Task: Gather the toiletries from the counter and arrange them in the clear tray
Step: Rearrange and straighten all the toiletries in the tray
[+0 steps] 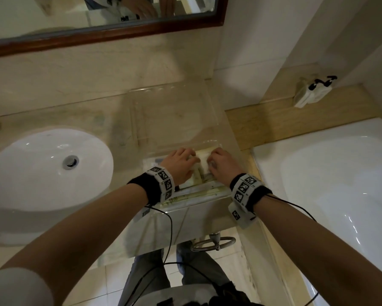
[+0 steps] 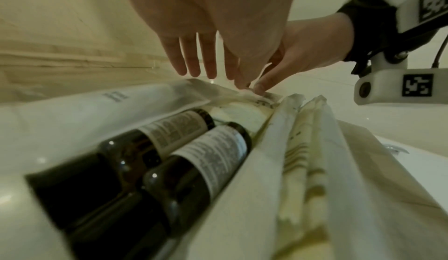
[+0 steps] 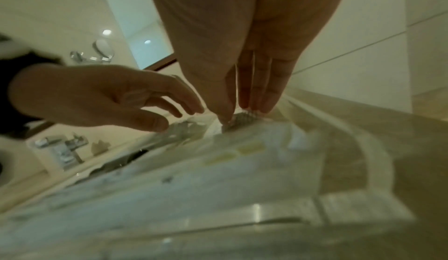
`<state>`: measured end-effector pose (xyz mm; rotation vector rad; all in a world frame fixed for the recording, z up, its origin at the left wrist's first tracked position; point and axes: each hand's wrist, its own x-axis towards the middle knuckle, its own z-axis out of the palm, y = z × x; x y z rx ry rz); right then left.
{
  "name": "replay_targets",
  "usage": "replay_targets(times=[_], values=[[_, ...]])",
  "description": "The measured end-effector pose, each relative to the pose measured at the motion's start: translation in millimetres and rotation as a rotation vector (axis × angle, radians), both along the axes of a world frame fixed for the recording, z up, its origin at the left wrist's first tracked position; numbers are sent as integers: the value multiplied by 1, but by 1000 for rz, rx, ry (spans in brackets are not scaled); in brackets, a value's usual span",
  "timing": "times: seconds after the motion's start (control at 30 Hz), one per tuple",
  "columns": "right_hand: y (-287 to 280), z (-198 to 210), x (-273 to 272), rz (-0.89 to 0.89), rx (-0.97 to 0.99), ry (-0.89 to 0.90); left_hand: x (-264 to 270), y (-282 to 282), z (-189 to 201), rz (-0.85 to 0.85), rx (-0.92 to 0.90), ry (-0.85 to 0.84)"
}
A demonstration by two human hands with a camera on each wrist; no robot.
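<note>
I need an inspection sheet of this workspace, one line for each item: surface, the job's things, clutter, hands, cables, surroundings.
Surface: beige stone counter.
Job's things: clear tray at the counter's front; two dark bottles lying side by side among white sachets.
Clutter: nothing seen.
Hands: left hand with straight fingers over the sachets; right hand pinches a sachet edge.
Cables: black wires hanging from the wristbands.
Surroundings: sink, bathtub, mirror.
</note>
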<state>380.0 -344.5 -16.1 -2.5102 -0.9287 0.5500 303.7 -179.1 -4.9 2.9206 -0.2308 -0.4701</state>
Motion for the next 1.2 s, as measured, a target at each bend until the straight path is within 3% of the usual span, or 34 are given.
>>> replay_targets(times=[0.17, 0.27, 0.4, 0.6, 0.67, 0.77, 0.9, 1.0, 1.2], values=[[-16, 7, -18, 195, 5, -47, -23, 15, 9, -11, -127, -83], [-23, 7, -27, 307, -85, 36, -39, 19, 11, -53, -47, 55], [-21, 7, -30, 268, -62, 79, -50, 16, 8, -97, -21, 172], [-15, 6, -32, 271, -109, 114, -51, 14, 6, -42, -21, 209], [-14, 8, -31, 238, -72, 119, -50, 15, 8, -13, -22, 178], [-9, 10, -26, 134, 40, -19, -45, 22, 12, 144, -54, 52], [5, 12, -17, -63, -128, 13, -40, 34, 11, 343, -47, 12], [13, 7, -15, -60, -237, 43, -37, 35, 7, 372, 4, 42], [14, 5, -12, -46, -215, 25, -25, 28, 1, 385, -1, 47]])
